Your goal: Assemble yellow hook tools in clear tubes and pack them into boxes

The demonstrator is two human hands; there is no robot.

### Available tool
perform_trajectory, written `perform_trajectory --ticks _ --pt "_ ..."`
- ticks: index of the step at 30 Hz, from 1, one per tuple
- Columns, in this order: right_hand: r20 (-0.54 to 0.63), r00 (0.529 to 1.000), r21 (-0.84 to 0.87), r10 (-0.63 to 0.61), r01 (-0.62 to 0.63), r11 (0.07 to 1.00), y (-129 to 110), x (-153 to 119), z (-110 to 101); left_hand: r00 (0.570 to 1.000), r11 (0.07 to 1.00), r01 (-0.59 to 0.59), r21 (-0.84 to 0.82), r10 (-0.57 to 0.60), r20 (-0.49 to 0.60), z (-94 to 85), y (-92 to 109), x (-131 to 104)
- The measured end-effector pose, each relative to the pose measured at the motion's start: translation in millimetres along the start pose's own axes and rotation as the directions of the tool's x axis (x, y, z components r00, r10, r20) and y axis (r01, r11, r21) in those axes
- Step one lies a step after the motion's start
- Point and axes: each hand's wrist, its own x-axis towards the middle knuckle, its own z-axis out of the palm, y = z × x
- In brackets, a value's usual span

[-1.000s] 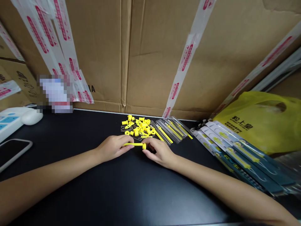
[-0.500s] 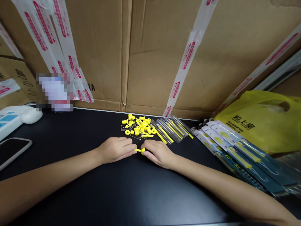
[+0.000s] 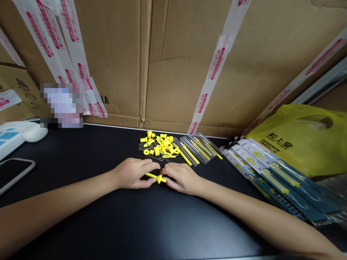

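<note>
Between my two hands, over the black table, is a thin yellow rod with a wider collar near its right end. My left hand has its thumb and fingers around the rod's left part. The fingertips of my right hand pinch the short right end, beside the collar. Just beyond my hands lies a pile of small yellow plastic parts mixed with bent metal wires. Right of the pile are several clear tubes with yellow rods.
Packaged items and a yellow plastic bag lie at the right. A phone and a white power strip are at the left. Large taped cardboard boxes stand behind the black table.
The rod and collar have shifted slightly left and nearer to me. More of the rod shows, and its right end now sticks out past the collar. My left thumb has moved down from my fingers.
</note>
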Motion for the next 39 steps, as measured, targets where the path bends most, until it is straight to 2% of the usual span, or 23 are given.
perform_trajectory --ticks 7,11,14,19,24,29,32,37,39 --pt "-0.022 0.999 -0.004 0.027 -0.027 1.0 -2.0 -1.8 -1.0 0.999 0.998 0.052 -0.029 -0.052 0.002 0.4 -0.8 0.1" --pt "-0.015 0.999 -0.028 0.03 -0.03 0.999 -2.0 0.0 -1.6 0.998 0.999 -0.005 -0.05 0.009 0.064 -1.7 -2.2 0.8" --pt "-0.002 1.0 -0.03 0.016 -0.016 0.999 -1.7 0.9 -2.1 0.994 0.999 -0.051 -0.003 0.051 0.092 -3.6 -2.5 1.4" --pt "0.005 1.0 -0.012 0.006 -0.006 1.0 -1.1 0.5 -1.8 0.995 0.992 -0.084 0.092 0.078 0.061 -2.3 -2.0 2.0" --pt "-0.012 1.0 -0.01 0.004 -0.004 1.0 -1.3 0.9 -1.1 0.994 0.995 -0.09 0.039 0.087 0.065 -2.8 -2.9 3.7" --pt "-0.058 0.998 -0.027 0.008 -0.009 1.0 -1.8 0.3 -0.7 0.99 0.99 -0.125 0.068 0.12 0.071 -3.6 -2.3 5.5" --pt "-0.126 0.992 -0.007 0.022 -0.023 1.0 -1.6 -1.5 -0.6 0.996 0.994 -0.082 0.066 0.079 0.044 -2.3 -1.4 5.4" --pt "-0.25 0.962 0.07 0.108 -0.093 0.993 0.2 -4.1 -0.9 0.991 0.991 0.136 -0.009 -0.136 0.002 -2.8 -2.2 4.1" --pt "-0.261 0.954 0.098 0.148 -0.126 0.987 1.2 -4.0 -0.5 0.988 0.987 0.157 -0.024 -0.157 0.0 -3.6 -2.4 3.9"
